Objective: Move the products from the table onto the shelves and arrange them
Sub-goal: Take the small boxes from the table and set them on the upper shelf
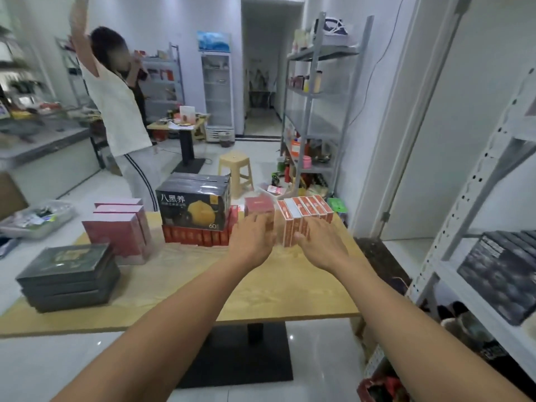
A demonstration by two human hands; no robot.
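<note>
Both my arms reach over the wooden table [278, 288] toward its far right part. My left hand [251, 239] lies with straight fingers against a small dark red box [259, 207]. My right hand [320, 245] touches the near end of a row of several orange-red narrow boxes [304, 216] standing side by side. A black carton with a yellow fruit picture [193, 204] sits on a layer of red boxes [197, 236]. Pink-red boxes [121, 227] and a stack of dark flat boxes [69, 277] stand at the left.
A grey metal shelf [475, 216] at the right holds dark boxes [504, 271] on a low level. Another shelf rack [316, 111] stands farther back at the right. A person in a white shirt [116, 108] stands behind the table. A plastic stool [235, 172] is on the floor.
</note>
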